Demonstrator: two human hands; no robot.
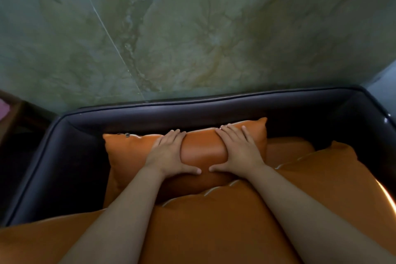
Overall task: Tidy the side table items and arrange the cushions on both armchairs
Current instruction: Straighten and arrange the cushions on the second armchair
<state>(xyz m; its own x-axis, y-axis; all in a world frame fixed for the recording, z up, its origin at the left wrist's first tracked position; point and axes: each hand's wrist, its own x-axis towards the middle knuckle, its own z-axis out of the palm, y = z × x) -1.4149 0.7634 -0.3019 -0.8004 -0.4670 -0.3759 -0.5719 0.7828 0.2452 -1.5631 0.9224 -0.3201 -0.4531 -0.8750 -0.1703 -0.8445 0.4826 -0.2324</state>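
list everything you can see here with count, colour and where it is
back cushion: 1, orange, upright against the armchair's backrest
side cushion: 1, orange, on the right of the seat
seat cushion: 1, orange, nearest the camera, under the forearms
armchair: 1, dark grey, around the cushions
wall: 1, green marbled, behind the armchair
wooden furniture: 1, brown, far left edge, mostly cut off
left hand: 1, presses the back cushion
right hand: 1, presses the back cushion
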